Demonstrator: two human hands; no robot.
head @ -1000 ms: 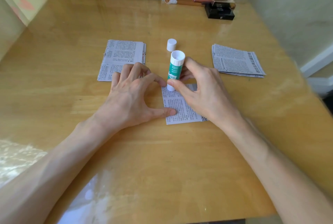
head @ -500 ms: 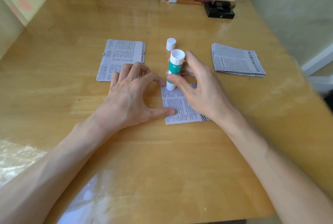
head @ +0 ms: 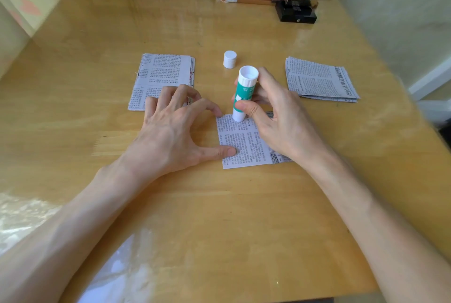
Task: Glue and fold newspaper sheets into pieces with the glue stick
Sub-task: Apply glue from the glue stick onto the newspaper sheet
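2 hands work on 1 small folded newspaper piece [head: 244,142], laid flat mid-way across the glossy wooden table [head: 219,217]. It is pinned by the left hand [head: 170,132], with the thumb tip on its left edge, the index tip at the far-left corner and the other fingers arched and spread, presumably so it cannot slide under the glue. The green-and-white cylindrical glue stick [head: 244,94] is gripped upright by the right hand [head: 275,117], thumb and fingers curled round the barrel and the lower end touching the piece's far edge. The round white plastic cap [head: 229,59] is stood just beyond — off, within reach. 2 flat newspaper stacks are kept well apart — left stack [head: 161,74], right stack [head: 319,79] — likely supply and finished.
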